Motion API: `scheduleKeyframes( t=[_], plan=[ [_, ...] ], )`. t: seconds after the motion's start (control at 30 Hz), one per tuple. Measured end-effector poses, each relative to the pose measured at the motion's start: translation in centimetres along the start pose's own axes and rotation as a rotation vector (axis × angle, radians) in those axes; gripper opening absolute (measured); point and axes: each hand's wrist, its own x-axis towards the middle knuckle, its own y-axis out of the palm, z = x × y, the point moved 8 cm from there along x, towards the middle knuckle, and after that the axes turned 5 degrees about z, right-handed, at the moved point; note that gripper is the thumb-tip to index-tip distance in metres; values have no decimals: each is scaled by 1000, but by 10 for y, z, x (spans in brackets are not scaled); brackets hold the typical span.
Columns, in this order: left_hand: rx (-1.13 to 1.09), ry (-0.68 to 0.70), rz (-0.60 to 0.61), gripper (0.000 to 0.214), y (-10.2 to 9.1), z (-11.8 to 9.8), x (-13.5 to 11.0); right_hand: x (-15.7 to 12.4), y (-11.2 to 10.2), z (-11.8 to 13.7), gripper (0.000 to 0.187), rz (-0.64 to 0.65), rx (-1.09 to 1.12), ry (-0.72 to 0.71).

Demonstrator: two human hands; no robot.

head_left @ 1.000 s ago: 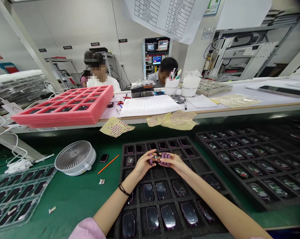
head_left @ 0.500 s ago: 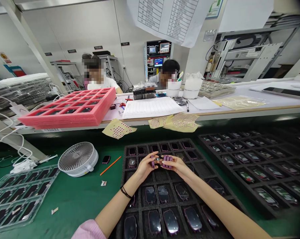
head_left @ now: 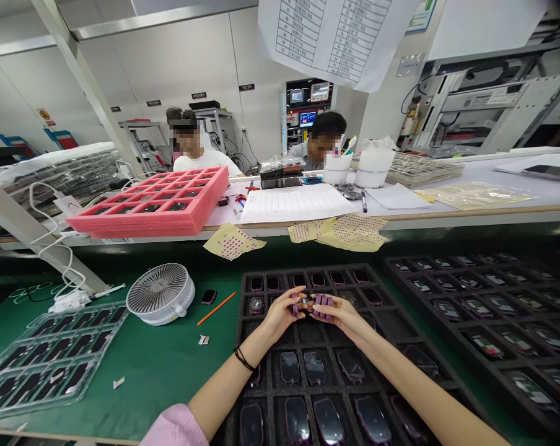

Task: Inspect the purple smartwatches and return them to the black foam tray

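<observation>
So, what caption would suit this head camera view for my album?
Left hand and right hand hold small purple parts over a black foam tray.

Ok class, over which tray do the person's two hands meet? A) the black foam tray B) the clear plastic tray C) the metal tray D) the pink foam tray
A: the left hand and right hand hold a small purple device above the black foam tray.

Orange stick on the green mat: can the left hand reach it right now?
Probably yes. The orange stick lies past the edge of the black foam tray, with nothing standing between it and the left hand. But those fingers grip a small device with the right hand, so they'd need freeing first.
</observation>
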Motion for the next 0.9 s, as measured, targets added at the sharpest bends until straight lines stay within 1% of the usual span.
scheduleKeyframes(
  t=[0.27,0.67,0.9],
  plan=[
    [9,4,7,36,1,-1,0,-2,0,1,46,-8,-2,-1],
    [11,-5,-18,35,3,-4,-2,-2,1,2,48,-2,-8,-7],
    [11,-2,-20,35,3,-4,-2,1,-4,-2,47,-6,-10,-14]
  ],
)
